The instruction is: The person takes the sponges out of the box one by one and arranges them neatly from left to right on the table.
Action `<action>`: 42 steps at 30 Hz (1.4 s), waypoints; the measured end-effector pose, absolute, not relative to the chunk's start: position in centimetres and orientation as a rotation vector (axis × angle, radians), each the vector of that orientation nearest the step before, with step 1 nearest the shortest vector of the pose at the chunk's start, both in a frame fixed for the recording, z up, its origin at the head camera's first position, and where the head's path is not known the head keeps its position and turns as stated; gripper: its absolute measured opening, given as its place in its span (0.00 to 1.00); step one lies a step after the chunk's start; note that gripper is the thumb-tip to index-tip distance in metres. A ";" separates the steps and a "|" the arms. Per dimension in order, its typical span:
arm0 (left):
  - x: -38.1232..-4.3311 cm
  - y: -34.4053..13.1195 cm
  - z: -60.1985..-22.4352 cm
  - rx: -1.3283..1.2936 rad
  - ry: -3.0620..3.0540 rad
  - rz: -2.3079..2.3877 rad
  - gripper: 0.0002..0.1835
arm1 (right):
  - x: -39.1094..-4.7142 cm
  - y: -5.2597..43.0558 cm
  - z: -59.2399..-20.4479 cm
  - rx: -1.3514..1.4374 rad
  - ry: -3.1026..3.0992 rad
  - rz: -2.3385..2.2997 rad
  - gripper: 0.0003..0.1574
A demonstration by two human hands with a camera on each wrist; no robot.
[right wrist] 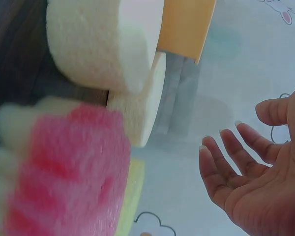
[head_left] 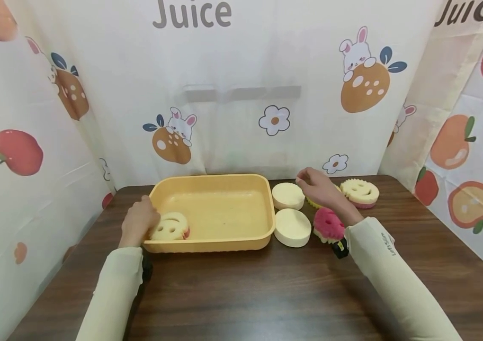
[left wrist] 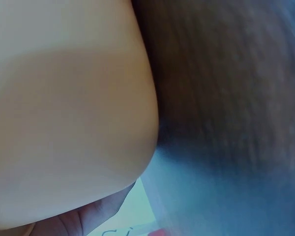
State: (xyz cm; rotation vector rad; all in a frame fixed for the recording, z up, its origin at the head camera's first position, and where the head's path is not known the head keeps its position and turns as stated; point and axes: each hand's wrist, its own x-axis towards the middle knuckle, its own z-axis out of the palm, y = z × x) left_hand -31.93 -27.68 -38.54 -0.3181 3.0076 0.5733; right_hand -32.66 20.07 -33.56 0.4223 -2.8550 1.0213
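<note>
In the head view my left hand (head_left: 140,219) is at the left wall of a yellow plastic tray (head_left: 209,245), its fingertips hidden down beside a smiley-face sponge (head_left: 171,226). This round sponge, cream with a pink underside, lies in the tray's front left corner. Whether the fingers pinch it or only touch it cannot be told. The tray's wall (left wrist: 73,128) hides most of that hand in the left wrist view. Above several sponges right of the tray, my right hand (head_left: 319,184) hovers with bent, separated fingers; its palm (right wrist: 265,196) holds nothing.
Two plain cream round sponges (head_left: 292,228) stand against the tray's right side. Farther right are a pink scalloped sponge (head_left: 326,224), a partly hidden yellow one (head_left: 313,203) and a cream smiley sponge (head_left: 359,191). Printed curtains (head_left: 241,142) enclose the brown table (head_left: 241,293) at back and sides.
</note>
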 end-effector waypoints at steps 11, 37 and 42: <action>-31.8 -27.8 -38.5 -0.315 3.021 0.572 0.28 | -32.7 17.5 -33.8 0.426 -2.839 1.065 0.25; -31.7 -27.5 -38.4 -0.316 3.058 0.560 0.27 | -32.4 11.5 -35.1 0.594 -2.792 1.149 0.21; -31.9 -27.7 -38.6 -0.315 3.072 0.556 0.26 | -32.4 10.8 -35.1 0.573 -2.799 1.173 0.20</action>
